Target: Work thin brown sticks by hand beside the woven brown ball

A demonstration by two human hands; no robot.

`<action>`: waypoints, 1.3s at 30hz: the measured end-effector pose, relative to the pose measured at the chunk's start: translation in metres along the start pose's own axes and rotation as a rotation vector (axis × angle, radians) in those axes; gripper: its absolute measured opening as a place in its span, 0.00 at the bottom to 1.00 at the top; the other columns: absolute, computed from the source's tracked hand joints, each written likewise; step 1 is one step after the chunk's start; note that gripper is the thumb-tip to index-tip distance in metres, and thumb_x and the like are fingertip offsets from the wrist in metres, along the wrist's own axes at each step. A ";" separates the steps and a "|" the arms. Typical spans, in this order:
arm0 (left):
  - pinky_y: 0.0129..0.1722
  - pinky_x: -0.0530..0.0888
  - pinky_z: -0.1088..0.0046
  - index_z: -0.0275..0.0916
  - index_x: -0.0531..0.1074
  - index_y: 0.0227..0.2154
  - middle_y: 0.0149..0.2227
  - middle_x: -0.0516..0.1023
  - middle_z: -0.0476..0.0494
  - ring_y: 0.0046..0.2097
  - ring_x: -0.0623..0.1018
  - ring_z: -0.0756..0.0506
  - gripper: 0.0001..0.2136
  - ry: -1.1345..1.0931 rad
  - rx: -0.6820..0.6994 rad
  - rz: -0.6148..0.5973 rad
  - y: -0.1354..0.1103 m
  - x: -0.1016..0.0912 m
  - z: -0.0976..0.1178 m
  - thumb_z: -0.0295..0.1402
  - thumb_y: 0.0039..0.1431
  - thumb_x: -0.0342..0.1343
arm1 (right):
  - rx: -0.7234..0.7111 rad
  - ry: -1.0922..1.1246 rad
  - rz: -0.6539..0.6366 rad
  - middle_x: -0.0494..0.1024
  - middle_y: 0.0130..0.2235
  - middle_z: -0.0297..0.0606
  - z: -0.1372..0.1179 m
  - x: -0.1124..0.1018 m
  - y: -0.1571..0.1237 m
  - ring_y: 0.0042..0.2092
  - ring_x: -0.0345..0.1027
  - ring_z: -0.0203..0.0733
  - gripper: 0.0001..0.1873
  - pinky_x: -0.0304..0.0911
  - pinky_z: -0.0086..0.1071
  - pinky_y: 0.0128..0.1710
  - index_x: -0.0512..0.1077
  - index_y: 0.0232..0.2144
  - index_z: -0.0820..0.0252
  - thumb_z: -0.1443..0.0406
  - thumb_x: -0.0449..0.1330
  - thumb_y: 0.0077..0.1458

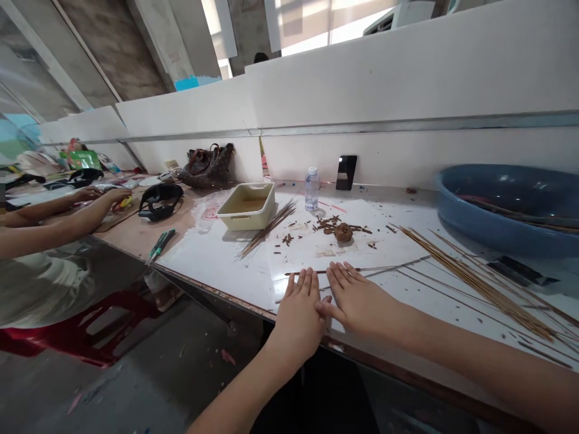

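My left hand (299,316) lies flat and palm down near the table's front edge, its fingers stretched forward. Beside it my right hand (357,299) is also flat and open, and the thumbs meet or overlap. Under the fingertips of both hands runs a thin stick (375,268) with a dark brown coating on its left part; the palms hide some of what lies beneath. Just beyond the fingers sits a lump of brown dough-like paste (342,232) among small brown pieces (326,223). A fan of thin bare sticks (270,228) lies to the left of it.
A cream basin (246,220) of brownish liquid, a water bottle (312,190) and a phone (346,173) stand behind. Long brown sticks (479,283) and a blue tub (502,211) occupy the right. Leftward are green-handled cutters (161,242), a headset (160,202), a handbag (208,167) and a co-worker's arms (67,220).
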State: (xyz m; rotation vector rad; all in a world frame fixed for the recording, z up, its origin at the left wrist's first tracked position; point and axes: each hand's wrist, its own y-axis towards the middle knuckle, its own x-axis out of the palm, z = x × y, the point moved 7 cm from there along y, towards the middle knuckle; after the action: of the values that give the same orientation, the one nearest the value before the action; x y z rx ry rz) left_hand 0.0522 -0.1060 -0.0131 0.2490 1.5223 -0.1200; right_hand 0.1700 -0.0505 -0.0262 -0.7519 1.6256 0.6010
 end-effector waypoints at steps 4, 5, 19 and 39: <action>0.80 0.54 0.48 0.24 0.58 0.77 0.79 0.58 0.27 0.81 0.57 0.35 0.31 -0.009 -0.095 -0.011 0.031 -0.001 -0.013 0.40 0.80 0.41 | 0.016 0.029 0.029 0.52 0.79 0.62 0.016 -0.014 0.023 0.81 0.42 0.63 0.53 0.42 0.61 0.80 0.52 0.80 0.74 0.37 0.35 0.75; 0.80 0.54 0.47 0.24 0.58 0.77 0.78 0.58 0.27 0.81 0.57 0.34 0.31 -0.012 -0.114 -0.011 0.036 -0.001 -0.015 0.40 0.80 0.41 | 0.014 0.031 0.029 0.51 0.80 0.61 0.018 -0.016 0.027 0.81 0.41 0.62 0.52 0.42 0.61 0.80 0.51 0.80 0.73 0.37 0.35 0.75; 0.81 0.52 0.47 0.20 0.59 0.76 0.78 0.59 0.23 0.80 0.57 0.33 0.32 -0.036 -0.185 -0.028 0.042 -0.009 -0.019 0.41 0.82 0.38 | 0.009 -0.038 0.069 0.49 0.79 0.65 0.021 -0.016 0.027 0.81 0.42 0.61 0.53 0.45 0.59 0.80 0.52 0.79 0.80 0.38 0.34 0.76; 0.80 0.49 0.42 0.34 0.45 0.82 0.82 0.48 0.33 0.82 0.49 0.32 0.38 -0.129 0.046 -0.027 0.022 0.007 0.013 0.39 0.74 0.48 | 0.073 0.069 0.000 0.47 0.80 0.60 -0.018 -0.013 0.003 0.81 0.42 0.61 0.54 0.42 0.56 0.81 0.47 0.80 0.76 0.36 0.36 0.75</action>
State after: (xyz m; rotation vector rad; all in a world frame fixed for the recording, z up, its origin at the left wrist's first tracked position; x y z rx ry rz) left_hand 0.0699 -0.0872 -0.0176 0.2527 1.3961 -0.1897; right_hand 0.1572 -0.0602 -0.0100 -0.7257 1.7014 0.5184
